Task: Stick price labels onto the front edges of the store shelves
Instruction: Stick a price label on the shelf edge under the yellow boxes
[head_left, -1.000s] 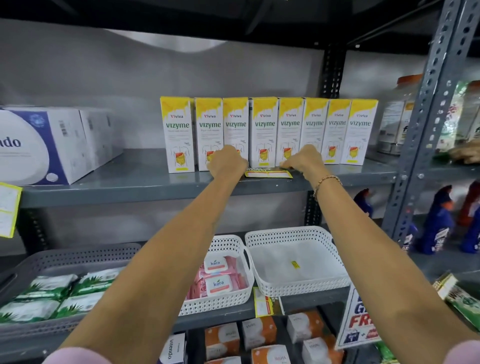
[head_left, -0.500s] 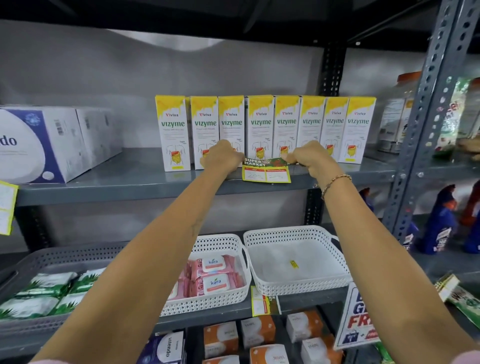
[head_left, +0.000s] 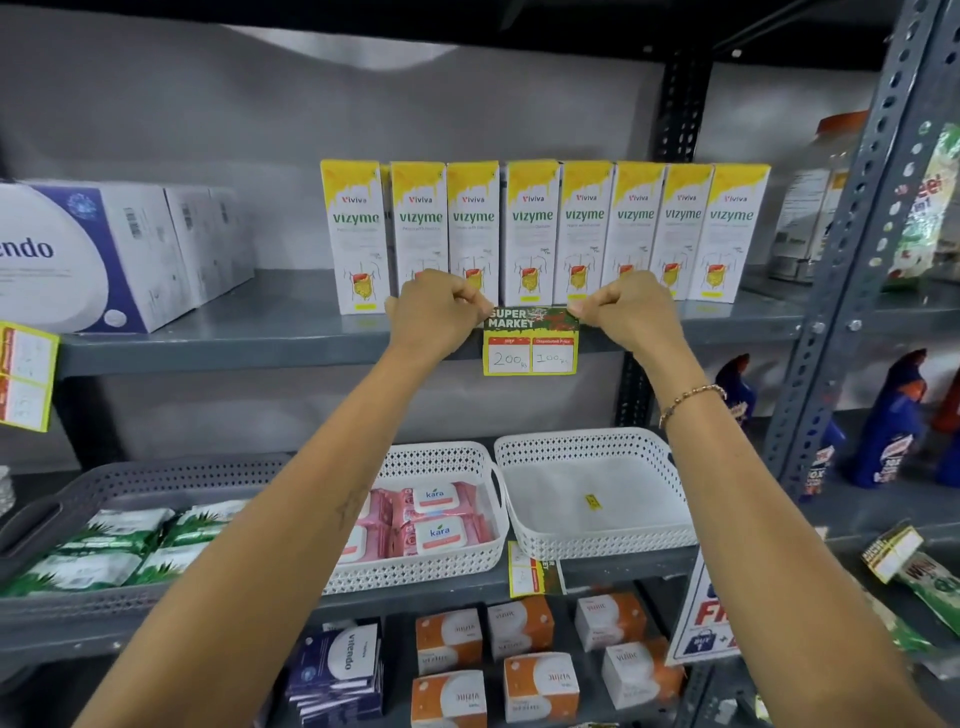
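Observation:
A yellow-bordered price label (head_left: 531, 343) with a green "SUPER MARKET" header and handwritten prices hangs flat against the front edge of the grey upper shelf (head_left: 234, 353), below a row of yellow-and-white Vizyme boxes (head_left: 532, 234). My left hand (head_left: 434, 314) pinches the label's top left corner. My right hand (head_left: 628, 312) pinches its top right corner. Both fists are curled, knuckles up, at the shelf edge.
Large white-and-purple boxes (head_left: 104, 254) sit at the shelf's left, with another label (head_left: 26, 374) on the edge there. Below stand two white baskets (head_left: 597, 499), a grey tray (head_left: 130, 483) of green packs, and a lower-shelf label (head_left: 532, 571). A perforated steel upright (head_left: 852, 249) rises at right.
The label was lying flat on top of the shelf; both hands have tipped it forward and down, so it now hangs upright against the shelf's front edge.

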